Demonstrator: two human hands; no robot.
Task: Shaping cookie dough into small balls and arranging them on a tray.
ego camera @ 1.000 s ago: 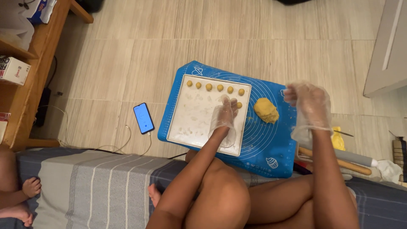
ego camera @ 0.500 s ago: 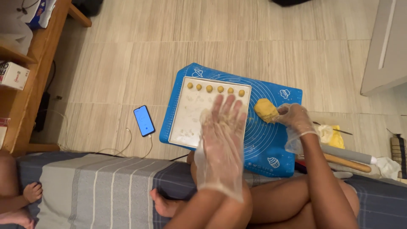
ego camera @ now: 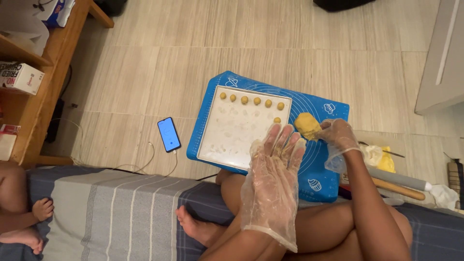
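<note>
My left hand (ego camera: pixel 274 166), in a clear plastic glove, is raised flat and open with fingers spread, over the near right corner of a white baking tray (ego camera: pixel 227 140). The tray lies on a blue baking mat (ego camera: pixel 319 104) and carries several small yellow dough balls (ego camera: pixel 251 100) along its far edge. My gloved right hand (ego camera: pixel 338 136) pinches the lump of yellow dough (ego camera: pixel 306 125) that rests on the mat to the right of the tray.
A phone (ego camera: pixel 168 134) with a lit blue screen and a cable lies on the tiled floor left of the mat. A rolling pin (ego camera: pixel 398 184) and a yellow wrapper (ego camera: pixel 385 160) lie at right. Wooden shelves (ego camera: pixel 34 72) stand at left. Another person's feet (ego camera: pixel 29 224) rest on the striped bedding (ego camera: pixel 106 217).
My right hand came down from mid-air onto the dough lump. My left hand lifted off the tray and drew back toward me, palm open.
</note>
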